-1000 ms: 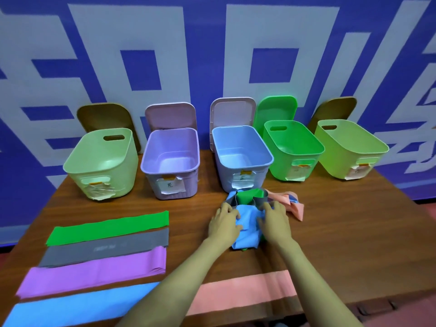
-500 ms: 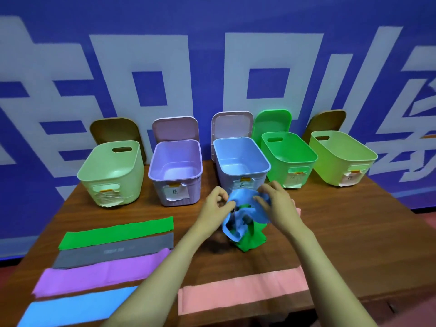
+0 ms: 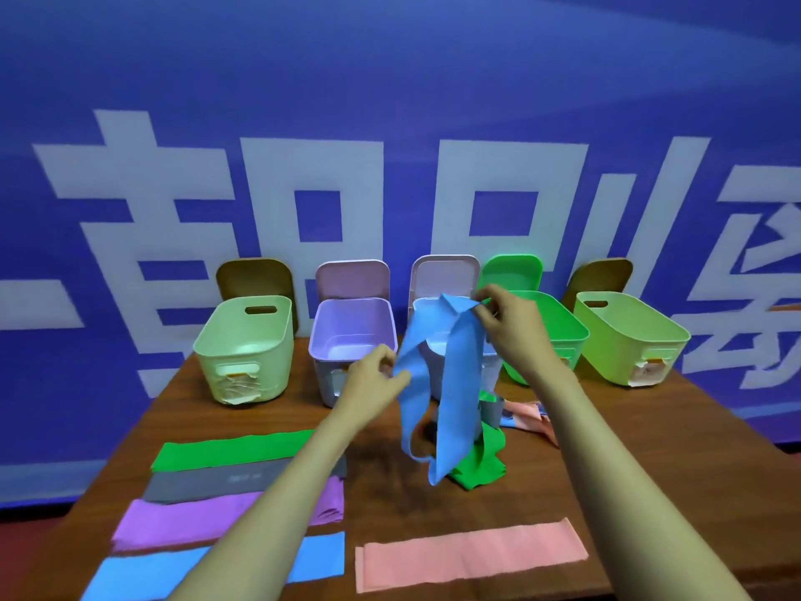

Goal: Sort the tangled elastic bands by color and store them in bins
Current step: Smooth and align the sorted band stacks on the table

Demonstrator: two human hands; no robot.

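Note:
A blue elastic band (image 3: pixel 455 383) hangs in the air above the table, stretched into a long loop. My right hand (image 3: pixel 509 323) pinches its top end in front of the blue bin (image 3: pixel 437 353). Lower and to the left, my left hand (image 3: pixel 375 379) pinches the band's left strand. Under the loop lies the tangled pile: a green band (image 3: pixel 479 464), a grey band (image 3: pixel 492 407) and a pink band (image 3: pixel 531 416).
Five open bins line the table's back: pale green (image 3: pixel 242 344), lilac (image 3: pixel 353 336), blue, bright green (image 3: pixel 559 336), lime (image 3: pixel 628 340). Flat bands lie at the front: green (image 3: pixel 229 448), grey (image 3: pixel 225 479), purple (image 3: pixel 186 518), blue (image 3: pixel 147 574), pink (image 3: pixel 468 555).
Both hands have risen from the table, pulling the blue band up out of the pile and stretching it. The green band stays below. The camera has tilted up.

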